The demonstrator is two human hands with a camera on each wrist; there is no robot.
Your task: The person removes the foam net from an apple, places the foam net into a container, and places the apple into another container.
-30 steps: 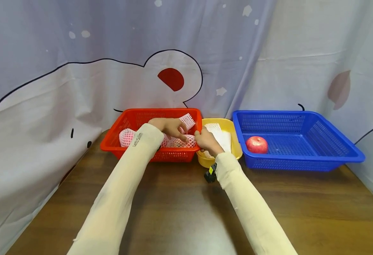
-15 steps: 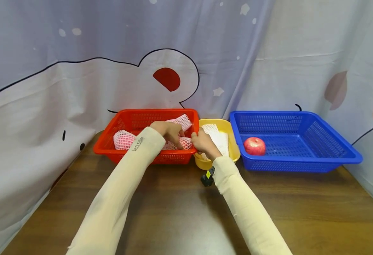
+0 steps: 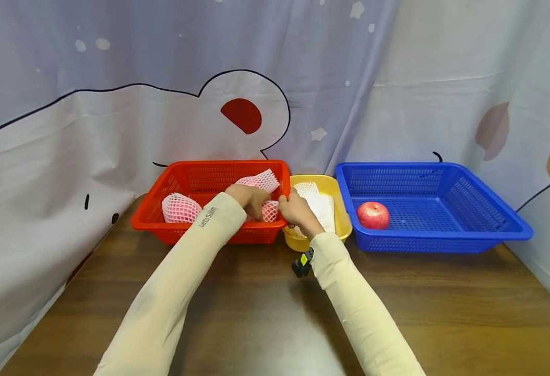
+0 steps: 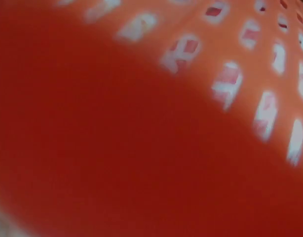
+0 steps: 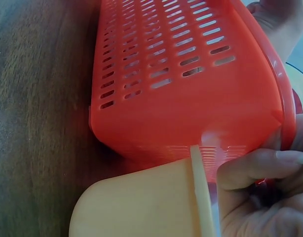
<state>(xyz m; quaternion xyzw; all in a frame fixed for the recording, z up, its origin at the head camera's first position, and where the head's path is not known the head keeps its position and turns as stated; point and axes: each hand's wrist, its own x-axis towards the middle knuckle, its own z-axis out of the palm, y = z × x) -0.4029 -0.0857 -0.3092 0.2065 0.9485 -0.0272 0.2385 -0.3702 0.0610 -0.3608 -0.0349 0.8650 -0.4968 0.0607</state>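
Note:
My left hand (image 3: pixel 252 200) reaches down into the red basket (image 3: pixel 209 236), its fingers curled over a round bundle in a pink-and-white foam net (image 3: pixel 270 211) near the basket's right end. Part of that bundle and the fingertips are hidden. My right hand (image 3: pixel 300 211) grips the basket's right rim; in the right wrist view its thumb (image 5: pixel 262 165) bends against the rim near a corner. Another net-wrapped bundle (image 3: pixel 181 208) lies at the basket's left, and a foam net sleeve (image 3: pixel 261 181) sticks out toward the back. The left wrist view is mostly filled by the blurred basket wall (image 4: pixel 117 128).
Right beside the red basket stands a yellow tub (image 3: pixel 344 222) with white foam nets (image 3: pixel 321 204) in it. Further right, a blue basket (image 3: pixel 444 241) holds a red apple (image 3: pixel 373 215). All stand on a brown wooden table (image 3: pixel 256 313) before a printed curtain (image 3: pixel 162 125).
My left hand has lowered from over the basket and its fingers have closed down over the net-wrapped bundle. My right hand stays on the rim. The head view has shifted slightly.

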